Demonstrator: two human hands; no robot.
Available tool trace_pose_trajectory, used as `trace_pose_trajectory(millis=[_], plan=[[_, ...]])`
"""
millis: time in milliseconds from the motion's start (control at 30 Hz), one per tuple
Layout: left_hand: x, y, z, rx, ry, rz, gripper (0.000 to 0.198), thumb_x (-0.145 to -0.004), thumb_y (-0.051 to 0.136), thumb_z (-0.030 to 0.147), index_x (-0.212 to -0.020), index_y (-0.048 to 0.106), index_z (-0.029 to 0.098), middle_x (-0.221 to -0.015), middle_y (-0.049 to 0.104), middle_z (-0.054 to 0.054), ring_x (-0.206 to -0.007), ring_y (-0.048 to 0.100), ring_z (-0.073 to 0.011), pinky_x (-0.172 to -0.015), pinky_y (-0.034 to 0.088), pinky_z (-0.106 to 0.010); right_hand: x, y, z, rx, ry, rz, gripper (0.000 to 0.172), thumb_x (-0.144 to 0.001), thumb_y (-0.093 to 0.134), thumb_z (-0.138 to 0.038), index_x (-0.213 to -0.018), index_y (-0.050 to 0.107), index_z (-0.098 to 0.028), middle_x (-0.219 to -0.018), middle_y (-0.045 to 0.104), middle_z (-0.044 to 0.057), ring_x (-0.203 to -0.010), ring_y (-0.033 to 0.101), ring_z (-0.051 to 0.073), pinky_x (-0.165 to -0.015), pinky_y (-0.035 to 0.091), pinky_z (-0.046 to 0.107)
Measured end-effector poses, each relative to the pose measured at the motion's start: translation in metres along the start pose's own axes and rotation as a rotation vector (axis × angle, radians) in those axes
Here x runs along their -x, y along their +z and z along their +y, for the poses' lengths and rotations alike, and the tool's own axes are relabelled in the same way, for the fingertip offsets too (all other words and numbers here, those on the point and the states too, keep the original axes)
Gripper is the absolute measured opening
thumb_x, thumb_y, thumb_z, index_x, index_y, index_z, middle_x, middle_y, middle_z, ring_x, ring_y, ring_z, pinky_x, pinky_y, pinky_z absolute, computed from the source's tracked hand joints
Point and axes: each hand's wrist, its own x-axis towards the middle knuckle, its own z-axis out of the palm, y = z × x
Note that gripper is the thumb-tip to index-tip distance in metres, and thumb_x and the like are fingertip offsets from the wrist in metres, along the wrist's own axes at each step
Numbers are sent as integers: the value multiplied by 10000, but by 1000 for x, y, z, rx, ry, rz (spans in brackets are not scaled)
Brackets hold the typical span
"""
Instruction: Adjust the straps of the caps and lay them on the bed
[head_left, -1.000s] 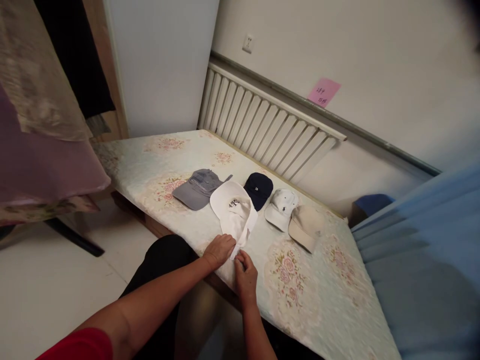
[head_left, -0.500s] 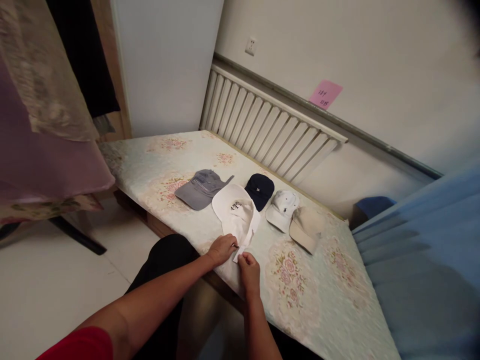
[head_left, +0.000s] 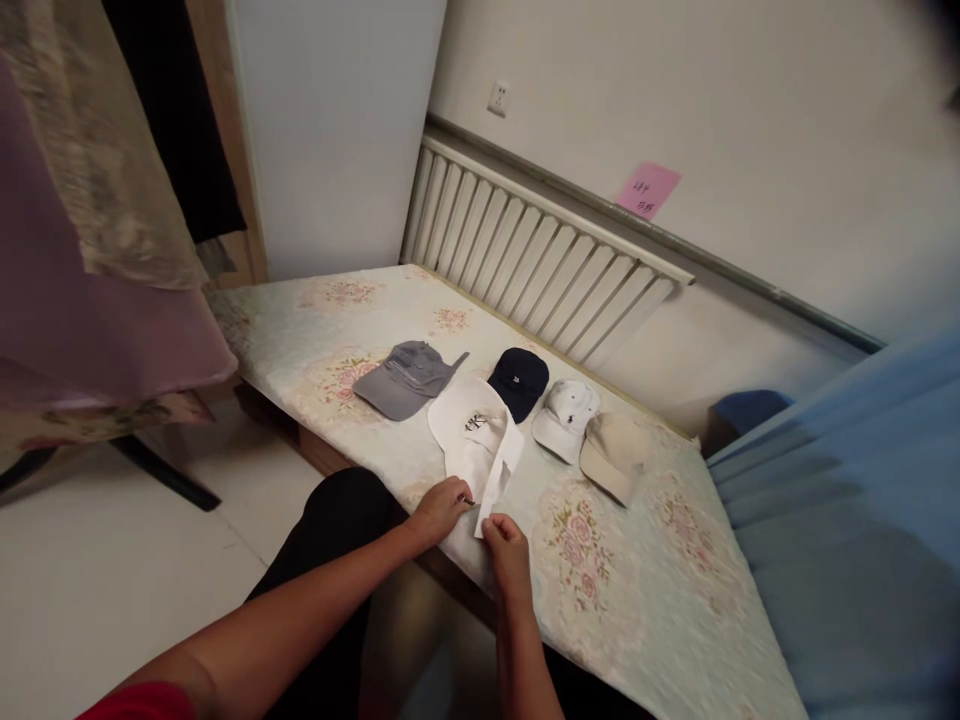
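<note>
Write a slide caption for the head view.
Left hand and right hand hold a white cap; four more caps lie on floral cloth.

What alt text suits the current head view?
A person's left hand holds a white cap while the right hand pinches its strap. Nearby on a floral cover lie a grey cap, navy cap, second white cap and beige cap.

- On the far side I see a white ribbed metal radiator (head_left: 540, 255) against a plain off-white wall (head_left: 750, 130).
- Above it I spot a white square socket (head_left: 499, 98) and, farther right, a pink paper note (head_left: 649, 190).
- Right, I get a light-blue fabric curtain (head_left: 862, 560).
- Near left, I have a pale tiled floor (head_left: 150, 560).
- Light looks dim to me.
</note>
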Motion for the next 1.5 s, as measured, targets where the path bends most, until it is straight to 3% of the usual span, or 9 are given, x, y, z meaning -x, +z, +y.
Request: trace_pose_trajectory(millis=[167, 267, 400, 800, 1200, 1500], plan=[[14, -2, 9, 151, -63, 62, 168, -766, 457, 155, -801, 618, 186, -778, 602, 2, -727, 561, -136, -720, 418, -237, 14, -4, -2, -76, 52, -6, 188, -690, 635, -365, -648, 605, -184, -533, 485, -58, -526, 417, 110, -521, 336, 219], [22, -4, 17, 269, -138, 35, 175, -768, 452, 195, -818, 619, 191, -682, 567, 38, -531, 518, -97, -620, 417, -220, 20, -4, -6, -125, 83, -11, 209, -696, 642, -385, -656, 597, -185, -468, 430, -79, -453, 355, 92, -470, 282, 217], [31, -9, 33, 393, -193, 0, 154, -741, 473, 200, -816, 606, 183, -655, 538, 50, -472, 507, -80, -530, 395, -201, 26, -3, -17, -211, 121, -18, 240, -688, 652, -415, -680, 562, -192, -432, 417, -94, -402, 332, 78, -437, 250, 212], [57, -12, 59, 425, -233, 38, 112, -674, 466, 116, -720, 556, 164, -645, 474, 39, -536, 463, -82, -513, 386, -190, 40, -11, -61, -379, 202, -61, 257, -601, 738, -350, -699, 566, -187, -523, 605, -32, -483, 564, 136, -524, 496, 274], [63, -20, 71, 592, -319, -6, 71, -681, 468, 139, -730, 505, 177, -609, 495, 59, -518, 578, -102, -478, 400, -193, 39, -8, -58, -355, 98, 12, 217, -641, 717, -307, -639, 532, -193, -436, 535, -63, -387, 422, 75, -411, 313, 192], [65, -18, 66, 667, -297, -13, 148, -660, 449, 101, -781, 473, 184, -654, 490, 69, -517, 589, -91, -491, 417, -194, 38, -5, -54, -328, 96, 23, 192, -646, 697, -283, -640, 528, -192, -421, 511, -76, -353, 393, 69, -372, 277, 190]])
